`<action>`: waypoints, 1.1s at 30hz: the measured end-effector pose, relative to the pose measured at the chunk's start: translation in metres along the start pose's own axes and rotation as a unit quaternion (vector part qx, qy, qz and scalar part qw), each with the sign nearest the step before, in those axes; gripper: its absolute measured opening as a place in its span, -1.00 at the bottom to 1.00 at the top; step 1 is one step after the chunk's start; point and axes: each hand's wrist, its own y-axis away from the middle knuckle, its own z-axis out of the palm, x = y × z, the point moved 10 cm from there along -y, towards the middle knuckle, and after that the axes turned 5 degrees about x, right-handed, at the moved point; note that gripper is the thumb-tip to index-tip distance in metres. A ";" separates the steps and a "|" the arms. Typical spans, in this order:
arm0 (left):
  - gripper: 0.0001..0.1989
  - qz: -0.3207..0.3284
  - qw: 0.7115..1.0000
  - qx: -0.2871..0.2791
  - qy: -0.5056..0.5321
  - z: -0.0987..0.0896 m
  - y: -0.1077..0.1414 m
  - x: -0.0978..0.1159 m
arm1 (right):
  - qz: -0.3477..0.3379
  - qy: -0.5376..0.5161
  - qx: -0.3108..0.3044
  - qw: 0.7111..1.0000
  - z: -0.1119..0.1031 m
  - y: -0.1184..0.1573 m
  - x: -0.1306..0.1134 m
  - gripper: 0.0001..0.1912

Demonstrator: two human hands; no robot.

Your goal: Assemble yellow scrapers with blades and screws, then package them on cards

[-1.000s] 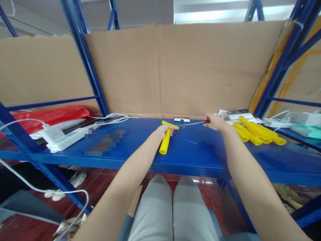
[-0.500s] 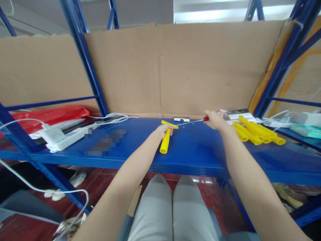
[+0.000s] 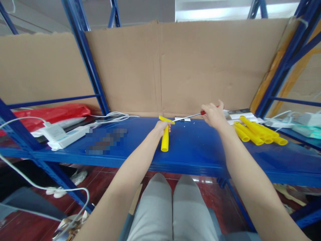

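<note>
My left hand [image 3: 163, 126] is closed around a yellow T-shaped tube piece [image 3: 165, 143], near the middle of the blue shelf. The piece's hollow end points toward me, and its crossbar shows beyond my fingers. In my right hand [image 3: 213, 114] is the red handle of a long thin screwdriver [image 3: 188, 118]. Its metal shaft runs left and slightly down to the crossbar beside my left fingers; the tip's exact contact is too small to make out. Behind the shaft lies a small white piece [image 3: 182, 119], and a few tiny white bits are scattered near it.
Several yellow tubes [image 3: 259, 131] lie in a pile at the right, by white papers [image 3: 238, 115]. A white power strip [image 3: 69, 138], cables and a red bag [image 3: 55, 115] occupy the left. Cardboard [image 3: 190, 67] walls off the back; blue posts [image 3: 91, 63] stand at both sides.
The yellow piece has tilted a little and its crossbar has risen slightly. My right hand has moved slightly up and left, its fingers shifting on the screwdriver handle.
</note>
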 end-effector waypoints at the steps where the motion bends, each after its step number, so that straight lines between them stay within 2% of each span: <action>1: -0.84 -0.016 1.000 0.006 -0.013 -0.001 -0.002 -0.001 | 0.003 -0.005 -0.004 1.000 -0.002 0.000 -0.001 -0.82; 5: -0.78 -0.055 0.995 0.042 -0.067 -0.010 -0.002 0.003 | 0.014 -0.024 -0.013 1.000 -0.005 -0.001 -0.003 -0.84; 11: -0.75 0.012 0.994 0.066 -0.091 -0.014 0.007 0.032 | 0.019 -0.032 -0.010 0.999 -0.009 -0.003 -0.004 -0.83; 17: -0.76 0.102 0.978 0.090 -0.157 -0.019 0.010 0.054 | 0.041 -0.028 -0.038 0.998 -0.006 -0.004 -0.003 -0.76; 24: -0.81 0.204 0.917 0.114 -0.323 -0.027 0.004 0.080 | 0.076 -0.063 -0.081 0.992 0.002 0.001 0.001 -0.73; 29: -0.93 0.284 0.867 0.136 -0.385 -0.026 0.007 0.097 | 0.083 -0.111 -0.093 0.986 0.003 0.002 -0.005 -0.75; 33: -0.92 0.319 0.838 0.149 -0.418 -0.023 0.012 0.102 | 0.093 -0.135 -0.084 0.983 0.003 0.004 -0.004 -0.71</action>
